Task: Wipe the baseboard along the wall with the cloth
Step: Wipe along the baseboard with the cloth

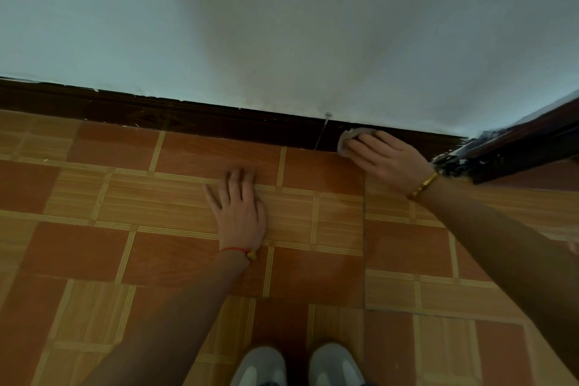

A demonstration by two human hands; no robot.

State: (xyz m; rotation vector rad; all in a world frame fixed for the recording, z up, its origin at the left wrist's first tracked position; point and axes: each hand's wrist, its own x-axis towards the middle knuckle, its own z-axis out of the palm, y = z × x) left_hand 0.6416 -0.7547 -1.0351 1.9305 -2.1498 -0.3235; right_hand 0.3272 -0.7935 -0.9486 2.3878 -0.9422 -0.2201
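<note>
1. Dark baseboard [188,117] running along the foot of the pale wall [282,25], from the far left across to the door frame [517,150] at the right; a joint line [321,135] showing just left of the cloth.
2. Grey cloth [349,138] bunched small and pressed against the baseboard face, close to the right end, near the door frame.
3. Right hand [388,160] laid over the cloth, fingers curled round it and holding it to the board; gold bracelet [423,186] at the wrist.
4. Left hand [239,207] spread flat on the tiled floor [94,244], fingers straight, holding nothing, bracing the crouch; red thread [238,250] at the wrist.
5. Probably best from here: keep steady pressure through the fingertips and draw the cloth leftward in one long stroke, top ledge first, then face.
6. Work over the joint line with care, since dust likely lodges there.
7. Refold to a clean side once soiled.
8. Shift the bracing hand and both grey shoes [297,367] leftward rather than overreaching.
9. Most of the board to the left judged yet to do.
</note>
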